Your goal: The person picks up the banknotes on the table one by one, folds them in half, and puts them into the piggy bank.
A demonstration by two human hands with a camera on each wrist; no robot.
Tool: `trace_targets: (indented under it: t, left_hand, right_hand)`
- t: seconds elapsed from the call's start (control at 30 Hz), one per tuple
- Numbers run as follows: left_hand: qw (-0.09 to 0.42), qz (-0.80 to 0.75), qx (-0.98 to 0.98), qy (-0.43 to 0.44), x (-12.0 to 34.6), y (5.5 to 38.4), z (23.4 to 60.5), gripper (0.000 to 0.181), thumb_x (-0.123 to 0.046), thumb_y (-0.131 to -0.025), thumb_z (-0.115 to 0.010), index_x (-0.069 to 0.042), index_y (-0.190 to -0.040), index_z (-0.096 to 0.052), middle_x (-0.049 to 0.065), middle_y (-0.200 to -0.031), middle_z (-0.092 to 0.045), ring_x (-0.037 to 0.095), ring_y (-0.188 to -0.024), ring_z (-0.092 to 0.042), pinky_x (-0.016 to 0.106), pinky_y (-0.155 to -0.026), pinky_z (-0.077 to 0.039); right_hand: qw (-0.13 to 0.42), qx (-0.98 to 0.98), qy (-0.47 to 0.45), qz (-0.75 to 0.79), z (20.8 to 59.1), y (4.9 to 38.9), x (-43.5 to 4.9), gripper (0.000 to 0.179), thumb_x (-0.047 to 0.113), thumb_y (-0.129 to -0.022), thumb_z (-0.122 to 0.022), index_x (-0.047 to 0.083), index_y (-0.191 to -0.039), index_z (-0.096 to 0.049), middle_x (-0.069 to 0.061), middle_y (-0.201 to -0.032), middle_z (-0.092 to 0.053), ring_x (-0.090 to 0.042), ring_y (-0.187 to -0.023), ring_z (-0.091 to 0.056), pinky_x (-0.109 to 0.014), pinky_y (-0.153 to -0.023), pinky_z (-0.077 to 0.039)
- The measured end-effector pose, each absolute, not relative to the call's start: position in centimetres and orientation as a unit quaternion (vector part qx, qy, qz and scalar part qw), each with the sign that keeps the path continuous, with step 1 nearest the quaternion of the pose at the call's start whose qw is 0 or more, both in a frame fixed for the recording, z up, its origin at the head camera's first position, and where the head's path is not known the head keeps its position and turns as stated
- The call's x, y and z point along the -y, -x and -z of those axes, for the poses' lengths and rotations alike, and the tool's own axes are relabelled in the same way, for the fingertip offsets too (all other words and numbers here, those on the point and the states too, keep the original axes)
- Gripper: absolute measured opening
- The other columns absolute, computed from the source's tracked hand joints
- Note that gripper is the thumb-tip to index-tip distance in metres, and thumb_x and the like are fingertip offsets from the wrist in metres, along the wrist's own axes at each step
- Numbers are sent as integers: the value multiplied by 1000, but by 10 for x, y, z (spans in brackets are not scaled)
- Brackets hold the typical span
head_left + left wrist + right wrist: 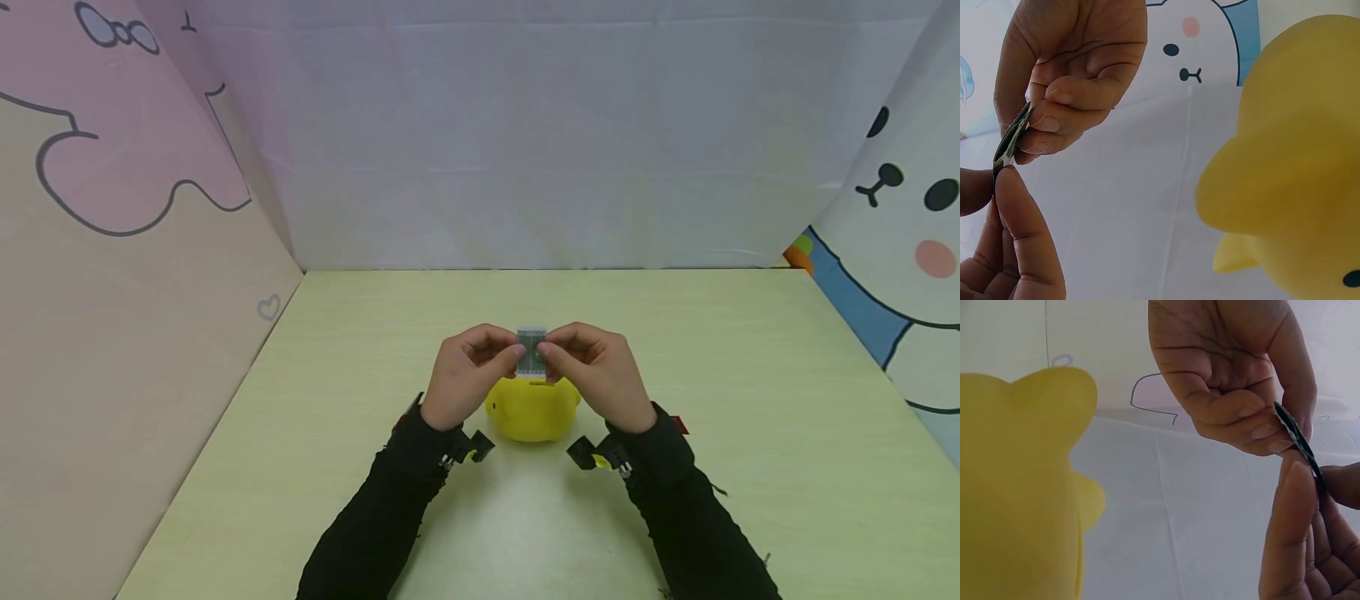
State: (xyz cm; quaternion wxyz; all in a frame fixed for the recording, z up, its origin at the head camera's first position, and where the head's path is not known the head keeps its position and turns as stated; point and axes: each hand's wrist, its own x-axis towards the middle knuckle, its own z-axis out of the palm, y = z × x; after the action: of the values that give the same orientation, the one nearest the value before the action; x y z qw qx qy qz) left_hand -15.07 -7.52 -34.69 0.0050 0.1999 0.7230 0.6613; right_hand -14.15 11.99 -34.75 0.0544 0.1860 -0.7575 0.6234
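In the head view a small folded banknote (532, 353), grey-green with pale edges, is held upright above a yellow piggy bank (531, 412). My left hand (474, 371) pinches its left edge between thumb and fingers, and my right hand (596, 371) pinches the right edge the same way. The piggy bank stands on the table just below the hands, a dark slot showing in its top. Edge-on in the left wrist view, the banknote (1011, 137) shows its folded layers. The right wrist view also has the banknote (1297, 439) gripped from both sides, apart from the piggy bank (1016, 487).
The pale wooden table (360, 350) reaches back to a white cloth screen (525, 150). Printed cloth walls stand at the left (112, 292) and right (885, 250). Both wrists carry small black camera mounts beside the dark sleeves, close to the piggy bank.
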Motion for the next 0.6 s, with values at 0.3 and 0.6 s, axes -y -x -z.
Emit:
trace_targets:
  t: [0.3, 0.6]
  left_hand:
    - [18, -668, -716, -201, 77, 151, 346, 15, -3, -94, -63, 7, -105, -65, 24, -95, -65, 10, -72, -60, 22, -71, -55]
    - [25, -670, -711, -212, 79, 152, 347, 16, -3, -95, -62, 7, -106, -66, 24, -95, -65, 9, -74, -62, 24, -73, -57]
  right_hand:
    - [76, 766, -180, -613, 348, 142, -120, 10, 2, -93, -64, -7, -98, -68, -24, -80, -66, -14, -61, -63, -24, -64, -57]
    - [80, 767, -169, -614, 348, 143, -121, 10, 2, -93, -65, -7, -96, -68, -25, -85, -67, -12, -62, -63, -23, -64, -58]
